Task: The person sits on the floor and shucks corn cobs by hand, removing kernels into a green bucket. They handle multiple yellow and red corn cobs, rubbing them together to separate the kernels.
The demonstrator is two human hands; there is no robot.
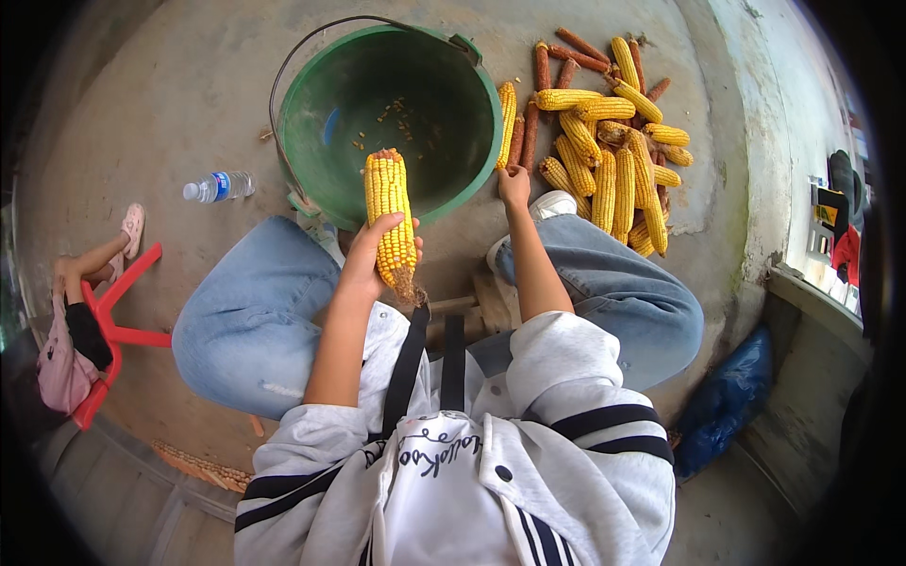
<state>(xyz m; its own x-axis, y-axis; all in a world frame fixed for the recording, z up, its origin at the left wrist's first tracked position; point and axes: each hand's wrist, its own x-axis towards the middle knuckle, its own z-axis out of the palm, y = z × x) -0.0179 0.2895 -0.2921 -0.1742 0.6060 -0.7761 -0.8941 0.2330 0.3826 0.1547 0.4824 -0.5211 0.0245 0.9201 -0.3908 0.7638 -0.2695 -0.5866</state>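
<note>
My left hand [369, 256] grips an ear of yellow corn [388, 205], tilted slightly, over the near rim of a green plastic bucket [463, 180]. The ear's tip shows reddish-brown at the far end; dry husk and silk hang from the near end. Loose kernels [400, 120] lie on the bucket's floor. Just right of the bucket, my right hand [515, 187] has its fingers bent at the lower end of another ear of corn [507, 120]. Whether it grips that ear is hidden from this angle. A pile of corn ears [605, 184] lies beyond that hand.
Stripped red cobs [577, 56] lie among the ears. A clear plastic bottle [219, 187] rests left of the bucket, whose wire handle [272, 92] leans left. Another person's leg [99, 262] shows by a red plastic stool [113, 332]. A blue plastic bag [729, 403] sits at right.
</note>
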